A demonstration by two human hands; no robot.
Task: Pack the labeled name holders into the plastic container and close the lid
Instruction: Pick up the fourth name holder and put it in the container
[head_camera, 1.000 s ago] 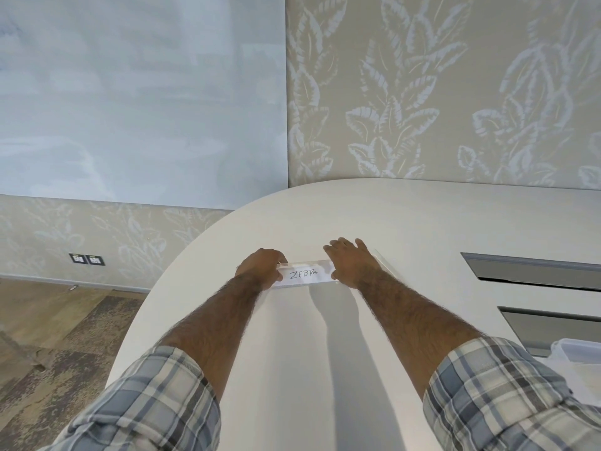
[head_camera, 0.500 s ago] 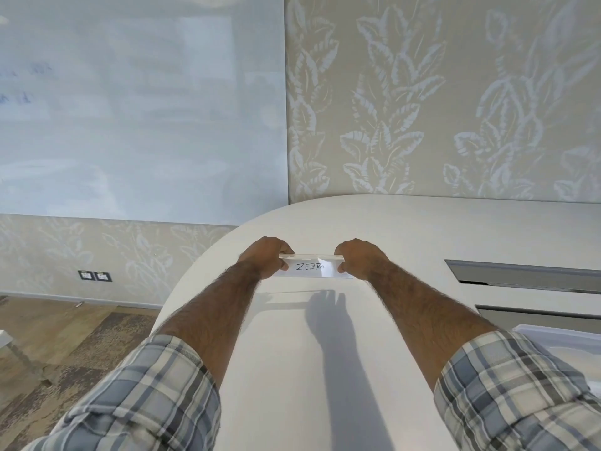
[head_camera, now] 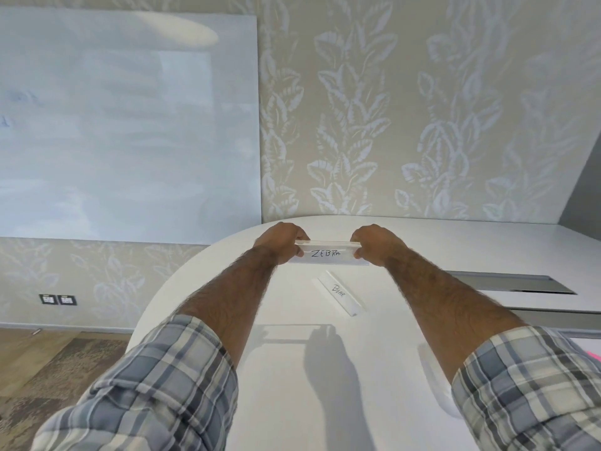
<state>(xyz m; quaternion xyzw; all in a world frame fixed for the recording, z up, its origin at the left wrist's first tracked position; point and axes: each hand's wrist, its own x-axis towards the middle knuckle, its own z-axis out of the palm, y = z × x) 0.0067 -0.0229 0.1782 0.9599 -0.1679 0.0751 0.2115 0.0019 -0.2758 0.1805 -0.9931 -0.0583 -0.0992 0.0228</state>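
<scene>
A clear name holder with a white card reading ZEBRA (head_camera: 327, 254) hangs in the air above the white table (head_camera: 292, 385). My left hand (head_camera: 282, 241) grips its left end and my right hand (head_camera: 374, 243) grips its right end. Below it, a second name holder labelled BEAR (head_camera: 340, 292) lies slanted on the table, untouched. The plastic container is hidden except for a pale sliver beside my right sleeve.
Two grey recessed slots (head_camera: 507, 284) run along the table on the right. The table's rounded edge (head_camera: 153, 307) drops to the floor on the left. A whiteboard (head_camera: 123, 125) and a leaf-patterned wall stand behind.
Both hands closed on the ZEBRA holder's ends and raised it off the table. The view tilted up, and the BEAR holder now shows beneath it.
</scene>
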